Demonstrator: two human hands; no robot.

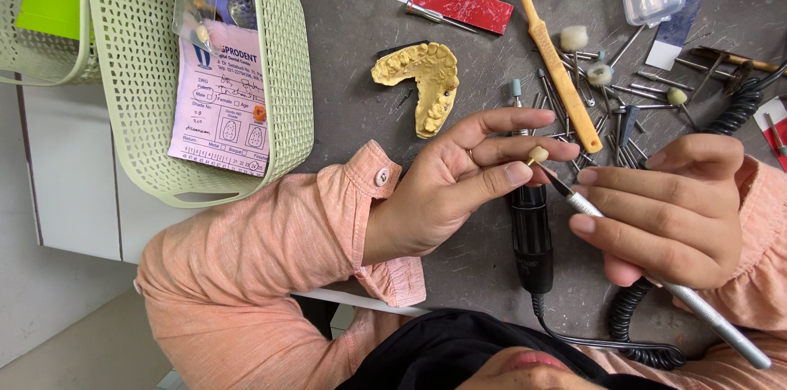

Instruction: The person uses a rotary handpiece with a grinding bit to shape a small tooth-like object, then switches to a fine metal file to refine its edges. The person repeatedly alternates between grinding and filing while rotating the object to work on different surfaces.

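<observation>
Dark grey scuffed worktop, seen from above.

- Left hand: centre; thumb and fingertips pinching small cream tooth-shaped piece.
- Right hand: 3 o'clock; fingers closed round slim metal hand instrument, tip touching cream piece.
- Yellow dental cast: 12 o'clock of left hand, lying flat, apart from it.
- Black motor handpiece: under both hands, coiled cable at 5 o'clock.
- Scattered burs, orange-handled brush: 1 o'clock.
- Green perforated basket with pink form: 10 o'clock.
</observation>
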